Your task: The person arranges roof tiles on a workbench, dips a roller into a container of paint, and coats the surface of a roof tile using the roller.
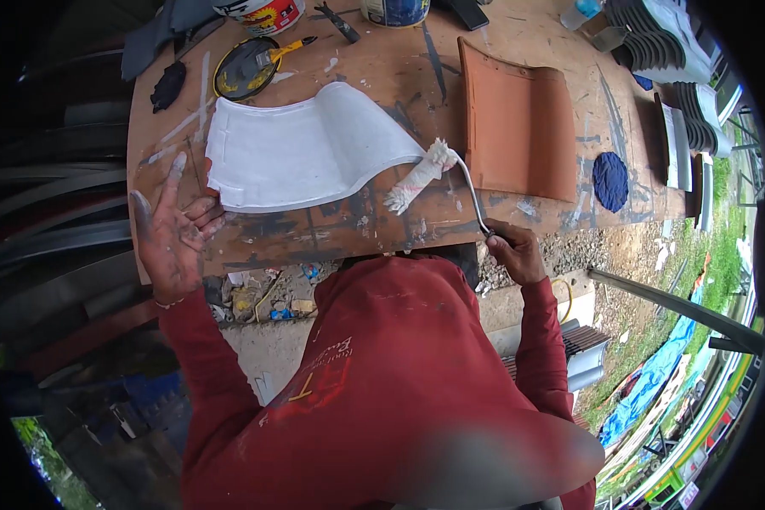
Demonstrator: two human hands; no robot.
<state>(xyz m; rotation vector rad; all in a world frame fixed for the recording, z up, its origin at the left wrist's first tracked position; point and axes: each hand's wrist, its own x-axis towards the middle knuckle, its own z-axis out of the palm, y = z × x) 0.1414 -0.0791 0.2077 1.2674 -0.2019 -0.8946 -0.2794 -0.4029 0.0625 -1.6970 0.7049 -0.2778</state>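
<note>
A curved roof tile coated white [289, 153] lies on the wooden table [166, 140], with a bit of orange showing at its left edge. My left hand [177, 234] is palm up beside that edge, fingers spread and smudged with paint, holding nothing. My right hand [517, 248] grips the handle of a paint roller at the table's front edge. The roller's white, fluffy head [420, 177] rests near the right end of the white tile. An uncoated orange tile [523, 127] lies to the right of the roller.
Behind the white tile are a round lid [245, 70] with a yellow brush [291, 49] and two paint buckets [259, 13]. A blue cloth [610, 181] lies right of the orange tile. Stacked grey tiles [654, 42] stand at the far right. Dark curved pieces fill the left side.
</note>
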